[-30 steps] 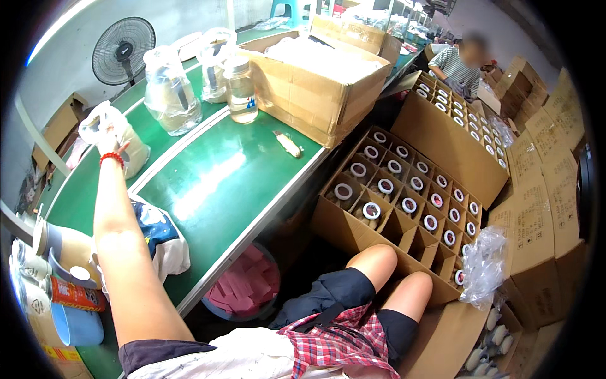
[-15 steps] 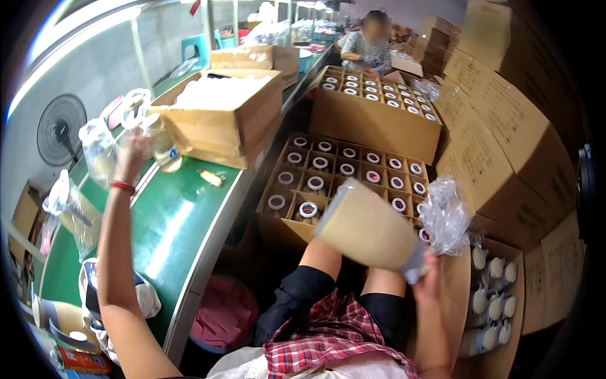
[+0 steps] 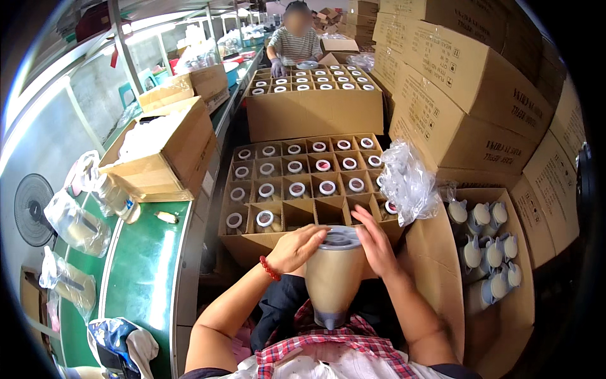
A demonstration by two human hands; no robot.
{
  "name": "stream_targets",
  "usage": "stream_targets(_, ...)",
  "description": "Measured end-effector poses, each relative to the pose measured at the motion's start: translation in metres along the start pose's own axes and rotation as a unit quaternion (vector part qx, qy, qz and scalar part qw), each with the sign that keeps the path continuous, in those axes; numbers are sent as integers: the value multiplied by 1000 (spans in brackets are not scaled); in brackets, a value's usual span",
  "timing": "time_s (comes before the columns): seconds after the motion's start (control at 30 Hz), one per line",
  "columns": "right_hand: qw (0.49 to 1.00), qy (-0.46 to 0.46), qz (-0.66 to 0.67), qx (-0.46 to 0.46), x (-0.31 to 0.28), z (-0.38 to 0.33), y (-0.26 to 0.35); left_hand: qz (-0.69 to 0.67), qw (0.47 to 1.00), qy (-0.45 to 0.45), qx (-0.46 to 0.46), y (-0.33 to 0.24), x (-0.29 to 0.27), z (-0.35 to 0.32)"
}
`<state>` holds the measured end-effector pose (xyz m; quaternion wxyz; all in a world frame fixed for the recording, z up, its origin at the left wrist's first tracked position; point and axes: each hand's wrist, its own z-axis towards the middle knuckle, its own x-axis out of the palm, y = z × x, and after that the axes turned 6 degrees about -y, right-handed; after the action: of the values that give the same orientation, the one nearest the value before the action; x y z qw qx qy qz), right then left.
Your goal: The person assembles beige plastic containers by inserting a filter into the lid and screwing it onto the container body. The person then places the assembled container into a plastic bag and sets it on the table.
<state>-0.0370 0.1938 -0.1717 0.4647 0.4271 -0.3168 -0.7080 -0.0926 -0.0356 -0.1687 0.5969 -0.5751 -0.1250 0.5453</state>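
A beige jug-shaped vessel [image 3: 334, 281] stands over my lap between my hands, its wide grey end [image 3: 341, 237] up and its narrow grey end down by the checked cloth. My left hand [image 3: 302, 248], a red bead bracelet at its wrist, lays stretched fingers against the left of the wide rim. On the other side my right hand [image 3: 377, 243] is open beside the rim, its fingers apart and slightly blurred. Just beyond stands a divided carton [image 3: 252, 243] of containers with white ring tops; two or three front compartments between the hands look bare.
On the green table [image 3: 142, 265] at left are bagged jugs [image 3: 79, 227], a clear jar [image 3: 118, 199] and a carton [image 3: 183, 148]. Grey-handled jugs [image 3: 492, 252] fill a box at right, near crumpled plastic bags [image 3: 409, 183]. Stacked cartons [image 3: 467, 82] rise behind; a co-worker [image 3: 297, 44] stands at the far end.
My left hand has come from the jar on the table to the vessel. The vessel has swung from lying slanted in my right hand to upright, and my right hand has left its narrow end.
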Motion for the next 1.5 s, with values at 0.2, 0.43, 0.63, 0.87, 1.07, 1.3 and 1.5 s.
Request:
stream_targets(0.2, 964, 245, 47, 95, 17, 50, 1, -363, 907, -148, -155, 78, 12, 20)
stream_targets(0.43, 884, 243, 290, 274, 32, 76, -16, -566, 798, -43, -202, 67, 31, 10)
stream_targets(0.63, 796, 310, 437, 282, 58, 105, -82, -183, 981, -62, -7, 42, 6, 2)
stream_targets(0.87, 703, 454, 505, 212, 131, 128, -91, 155, 979, 74, 111, -42, 1, 15)
stream_targets(1.07, 870, 118, 355, 321, 36, 123, -93, -276, 944, -163, -75, 76, -7, 13)
stream_targets(1.3, 889, 204, 315, 261, -2, 71, -12, -414, 906, -37, -77, 71, 37, 33)
stream_targets(1.5, 819, 299, 418, 254, 35, 104, -80, -49, 998, -34, 3, 24, -5, 17)
